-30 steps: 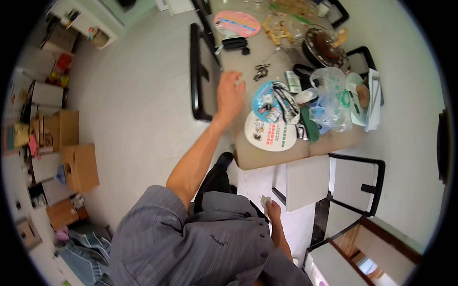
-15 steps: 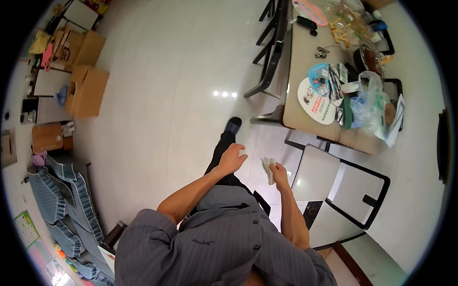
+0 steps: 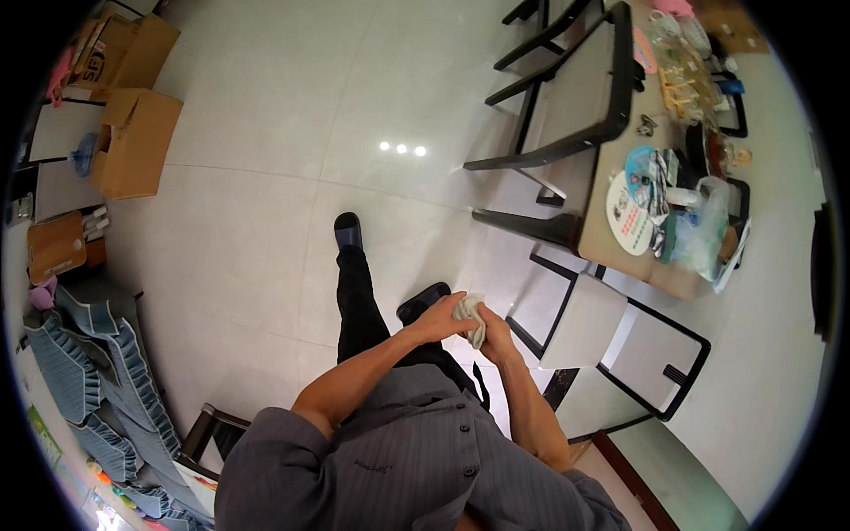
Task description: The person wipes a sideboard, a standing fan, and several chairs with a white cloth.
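Observation:
In front of my waist, both hands meet on a crumpled whitish cloth (image 3: pixel 470 311). My left hand (image 3: pixel 437 319) has its fingers closed on the cloth's left side. From the other side, my right hand (image 3: pixel 494 336) grips the cloth, partly covering it. The cloth is bunched up, and its lower folds hang between the two hands. Below the hands, my feet in dark slippers (image 3: pixel 348 232) stand apart on the pale tiled floor (image 3: pixel 266 230).
At right, a table (image 3: pixel 602 232) carries hand fans (image 3: pixel 627 217), a plastic bag (image 3: pixel 708 226) and clutter. Black-framed chairs (image 3: pixel 575 102) stand along its left side, another chair (image 3: pixel 580 323) nearer me. Cardboard boxes (image 3: pixel 137 146) and a blue-covered sofa (image 3: pixel 119 372) line the left.
My left hand, empty before, has come over to the cloth and taken hold. My right hand has moved left with it. One foot has stepped forward, and the view has shifted.

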`<state>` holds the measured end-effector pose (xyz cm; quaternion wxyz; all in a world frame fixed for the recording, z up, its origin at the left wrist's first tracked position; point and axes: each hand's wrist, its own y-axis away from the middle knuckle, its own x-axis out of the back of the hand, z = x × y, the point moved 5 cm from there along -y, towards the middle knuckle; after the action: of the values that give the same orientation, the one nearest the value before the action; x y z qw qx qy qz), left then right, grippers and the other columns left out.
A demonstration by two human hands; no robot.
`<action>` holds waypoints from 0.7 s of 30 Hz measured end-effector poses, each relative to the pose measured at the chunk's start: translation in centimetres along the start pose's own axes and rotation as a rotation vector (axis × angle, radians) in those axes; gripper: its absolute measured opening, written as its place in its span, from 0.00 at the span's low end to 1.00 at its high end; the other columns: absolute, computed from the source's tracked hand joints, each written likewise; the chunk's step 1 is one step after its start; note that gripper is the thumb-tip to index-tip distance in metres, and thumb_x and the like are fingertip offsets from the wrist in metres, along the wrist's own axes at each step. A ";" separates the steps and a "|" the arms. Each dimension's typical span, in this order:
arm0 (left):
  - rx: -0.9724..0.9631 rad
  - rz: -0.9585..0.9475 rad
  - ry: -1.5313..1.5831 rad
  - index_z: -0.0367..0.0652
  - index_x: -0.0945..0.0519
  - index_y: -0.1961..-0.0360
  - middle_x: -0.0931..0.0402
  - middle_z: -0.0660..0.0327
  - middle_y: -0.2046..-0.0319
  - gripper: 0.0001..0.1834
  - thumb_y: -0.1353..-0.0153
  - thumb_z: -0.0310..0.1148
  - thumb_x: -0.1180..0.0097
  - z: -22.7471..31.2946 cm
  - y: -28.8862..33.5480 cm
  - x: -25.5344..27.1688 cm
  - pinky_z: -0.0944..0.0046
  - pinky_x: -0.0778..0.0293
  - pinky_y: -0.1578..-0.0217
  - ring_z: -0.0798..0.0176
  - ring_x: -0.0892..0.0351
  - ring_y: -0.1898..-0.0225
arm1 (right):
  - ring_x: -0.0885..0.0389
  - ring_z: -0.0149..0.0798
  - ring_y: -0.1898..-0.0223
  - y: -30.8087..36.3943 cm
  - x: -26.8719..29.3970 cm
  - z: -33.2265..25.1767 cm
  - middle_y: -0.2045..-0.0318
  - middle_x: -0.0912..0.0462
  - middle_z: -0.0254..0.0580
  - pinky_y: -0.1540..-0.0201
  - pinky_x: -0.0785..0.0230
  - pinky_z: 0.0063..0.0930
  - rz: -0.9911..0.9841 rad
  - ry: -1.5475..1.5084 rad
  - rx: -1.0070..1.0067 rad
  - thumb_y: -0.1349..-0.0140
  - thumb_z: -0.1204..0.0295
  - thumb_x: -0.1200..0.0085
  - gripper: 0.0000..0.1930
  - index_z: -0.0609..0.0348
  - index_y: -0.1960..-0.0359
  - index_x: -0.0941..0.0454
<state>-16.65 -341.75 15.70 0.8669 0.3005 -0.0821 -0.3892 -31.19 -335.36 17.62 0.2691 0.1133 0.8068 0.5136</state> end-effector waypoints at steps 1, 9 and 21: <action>-0.008 0.012 -0.007 0.31 0.39 0.25 0.30 0.39 0.32 0.53 0.40 0.53 0.29 0.0 0.3 1.4 0.53 0.30 0.34 0.44 0.27 0.32 | 0.15 0.43 0.47 -0.7 -1.6 -0.3 0.42 0.18 0.47 0.43 0.19 0.39 0.016 -0.045 -0.029 0.19 0.53 0.57 0.26 0.62 0.33 0.28; -0.005 0.227 0.057 0.42 0.27 0.32 0.20 0.45 0.43 0.35 0.41 0.36 0.33 -0.9 4.1 20.1 0.54 0.24 0.40 0.46 0.19 0.40 | 0.23 0.36 0.39 -6.7 -21.0 -1.1 0.37 0.23 0.36 0.39 0.28 0.39 -0.115 0.132 -0.141 0.22 0.48 0.51 0.28 0.49 0.29 0.30; 0.130 0.718 0.438 0.35 0.17 0.47 0.14 0.61 0.57 0.20 0.34 0.37 0.33 -2.9 9.0 41.9 0.66 0.23 0.53 0.69 0.18 0.56 | 0.15 0.35 0.55 -12.2 -24.2 -10.2 0.51 0.13 0.40 0.52 0.23 0.31 0.190 0.838 0.112 0.28 0.57 0.42 0.26 0.61 0.36 0.22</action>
<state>18.69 -366.11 14.82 0.9236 0.3826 -0.0201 0.0166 -15.58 -359.77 17.78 -0.1368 -0.0167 0.8589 0.4933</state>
